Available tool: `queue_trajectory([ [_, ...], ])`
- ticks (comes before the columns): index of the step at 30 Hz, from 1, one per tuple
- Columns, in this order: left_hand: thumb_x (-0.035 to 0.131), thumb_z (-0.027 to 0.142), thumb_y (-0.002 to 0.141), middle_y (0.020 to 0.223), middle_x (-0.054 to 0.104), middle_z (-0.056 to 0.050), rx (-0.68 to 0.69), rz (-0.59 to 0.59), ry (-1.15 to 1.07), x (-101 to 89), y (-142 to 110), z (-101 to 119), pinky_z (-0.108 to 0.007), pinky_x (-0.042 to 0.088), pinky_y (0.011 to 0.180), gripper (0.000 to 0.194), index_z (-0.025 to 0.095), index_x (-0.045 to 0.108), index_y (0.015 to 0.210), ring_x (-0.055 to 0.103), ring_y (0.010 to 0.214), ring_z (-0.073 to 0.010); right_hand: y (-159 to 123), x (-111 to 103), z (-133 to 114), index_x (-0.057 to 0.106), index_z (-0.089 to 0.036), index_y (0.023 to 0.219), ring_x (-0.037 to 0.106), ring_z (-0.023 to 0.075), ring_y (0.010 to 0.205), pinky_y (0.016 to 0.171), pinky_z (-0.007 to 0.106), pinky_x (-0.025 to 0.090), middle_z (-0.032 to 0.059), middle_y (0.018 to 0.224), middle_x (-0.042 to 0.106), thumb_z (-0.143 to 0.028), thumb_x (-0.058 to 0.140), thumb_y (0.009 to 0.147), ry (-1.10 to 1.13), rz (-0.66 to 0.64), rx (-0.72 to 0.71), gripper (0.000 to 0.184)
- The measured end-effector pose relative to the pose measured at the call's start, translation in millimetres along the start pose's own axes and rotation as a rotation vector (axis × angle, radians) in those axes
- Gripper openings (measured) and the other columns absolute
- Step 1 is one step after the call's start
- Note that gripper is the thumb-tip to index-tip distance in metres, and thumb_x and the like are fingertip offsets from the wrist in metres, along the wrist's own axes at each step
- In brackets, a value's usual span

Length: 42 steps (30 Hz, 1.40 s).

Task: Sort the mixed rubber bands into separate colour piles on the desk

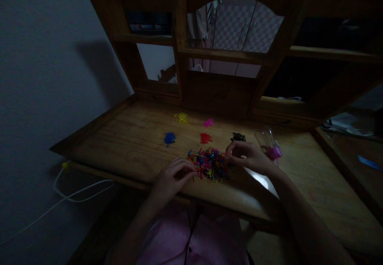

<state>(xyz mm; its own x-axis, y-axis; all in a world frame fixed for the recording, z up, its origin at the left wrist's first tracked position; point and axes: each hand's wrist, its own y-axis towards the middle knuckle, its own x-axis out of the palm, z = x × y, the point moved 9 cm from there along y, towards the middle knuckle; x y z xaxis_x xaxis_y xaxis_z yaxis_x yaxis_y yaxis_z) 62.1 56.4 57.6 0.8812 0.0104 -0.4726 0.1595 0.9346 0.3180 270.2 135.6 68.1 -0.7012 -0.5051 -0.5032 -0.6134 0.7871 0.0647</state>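
A mixed heap of small coloured paper clips (211, 163) lies on the wooden desk in front of me. At its left edge is my left hand (175, 173), thumb and index finger pinched together; what is between them is too small to make out. Over the right edge, my right hand (249, 156) pinches what looks like a red paper clip. Behind the heap lie separate small piles by colour: blue clips (169, 138), yellow clips (181, 118), pink clips (208, 123), red clips (205, 138) and black clips (238, 137), the black ones just beyond my right hand.
A clear plastic bottle (266, 137) with a purple cap (274, 152) lies behind my right wrist. A bright light patch (261, 180) shows on the desk (125, 137). Wooden shelving (221, 55) rises at the back. A white cable (80, 187) hangs off the left front edge.
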Motion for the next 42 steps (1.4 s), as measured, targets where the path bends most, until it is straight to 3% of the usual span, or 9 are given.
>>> queue_trajectory([
  [7,0.068,0.036,0.080,0.086,0.072,-0.002,-0.279,0.086,-0.187,-0.7,-1,-29,-0.027,0.053,0.077,0.018,0.020,0.068,0.086,0.067,0.083,-0.0178,-2,-1,-2,0.063,-0.019,0.086,0.053,0.0116,0.064,0.057,0.026,0.042,0.0026,0.080,0.063,-0.036,0.066,0.082,0.003,0.010,-0.006,0.018],
  [10,0.071,0.038,0.076,0.084,0.073,-0.003,-0.337,0.066,-0.304,1.7,11,-37,-0.025,0.054,0.070,0.022,0.018,0.067,0.085,0.069,0.080,-0.0176,-1,-2,-4,0.064,-0.018,0.086,0.053,0.0113,0.063,0.056,0.026,0.042,0.0029,0.080,0.063,-0.037,0.066,0.082,0.022,0.033,-0.008,0.019],
  [17,0.068,0.031,0.078,0.084,0.073,-0.005,-0.109,0.035,-0.128,1.4,91,-20,-0.030,0.054,0.075,0.016,0.017,0.070,0.084,0.068,0.079,-0.0176,4,-9,6,0.066,-0.017,0.087,0.057,0.0131,0.065,0.057,0.027,0.045,0.0042,0.077,0.064,-0.040,0.068,0.080,0.080,0.157,0.027,0.023],
  [20,0.067,0.029,0.080,0.088,0.074,-0.006,-0.061,-0.021,-0.045,7.3,110,-19,-0.031,0.054,0.077,0.016,0.017,0.071,0.089,0.069,0.082,-0.0185,6,-11,16,0.065,-0.017,0.085,0.061,0.0153,0.068,0.059,0.028,0.048,0.0056,0.080,0.067,-0.041,0.069,0.078,0.132,0.206,0.042,0.025],
  [23,0.062,0.033,0.084,0.098,0.073,-0.006,-0.032,-0.003,-0.008,1.3,99,-19,-0.032,0.054,0.082,0.021,0.019,0.070,0.099,0.069,0.088,-0.0190,9,-17,24,0.065,-0.018,0.084,0.064,0.0169,0.071,0.061,0.029,0.050,0.0062,0.082,0.068,-0.041,0.068,0.078,0.143,0.272,0.059,0.025],
  [26,0.058,0.037,0.087,0.104,0.072,-0.006,-0.048,0.059,0.025,-12.4,67,-21,-0.032,0.053,0.085,0.025,0.020,0.069,0.102,0.068,0.093,-0.0195,17,-23,25,0.067,-0.018,0.082,0.065,0.0175,0.072,0.062,0.029,0.050,0.0066,0.082,0.070,-0.040,0.067,0.078,0.065,0.345,0.078,0.022],
  [33,0.056,0.035,0.089,0.100,0.070,-0.003,-0.133,0.191,0.067,-30.5,1,-28,-0.029,0.050,0.086,0.019,0.022,0.069,0.095,0.065,0.095,-0.0192,69,-11,24,0.070,-0.018,0.083,0.065,0.0186,0.073,0.062,0.028,0.048,0.0067,0.081,0.072,-0.034,0.067,0.077,-0.128,0.395,0.060,0.018],
  [37,0.054,0.032,0.091,0.098,0.069,-0.004,-0.145,0.210,0.033,-29.5,-10,-34,-0.028,0.050,0.085,0.018,0.021,0.067,0.094,0.065,0.094,-0.0185,77,-15,23,0.071,-0.019,0.086,0.066,0.0184,0.074,0.062,0.027,0.047,0.0064,0.083,0.073,-0.033,0.063,0.080,-0.212,0.456,0.053,0.017],
  [42,0.057,0.030,0.089,0.098,0.069,-0.003,-0.093,0.192,0.059,-25.0,-9,-31,-0.028,0.049,0.087,0.014,0.023,0.068,0.094,0.064,0.095,-0.0182,49,-39,23,0.070,-0.018,0.084,0.064,0.0168,0.064,0.054,0.025,0.043,0.0068,0.078,0.073,-0.037,0.057,0.084,-0.256,0.502,0.064,0.023],
])
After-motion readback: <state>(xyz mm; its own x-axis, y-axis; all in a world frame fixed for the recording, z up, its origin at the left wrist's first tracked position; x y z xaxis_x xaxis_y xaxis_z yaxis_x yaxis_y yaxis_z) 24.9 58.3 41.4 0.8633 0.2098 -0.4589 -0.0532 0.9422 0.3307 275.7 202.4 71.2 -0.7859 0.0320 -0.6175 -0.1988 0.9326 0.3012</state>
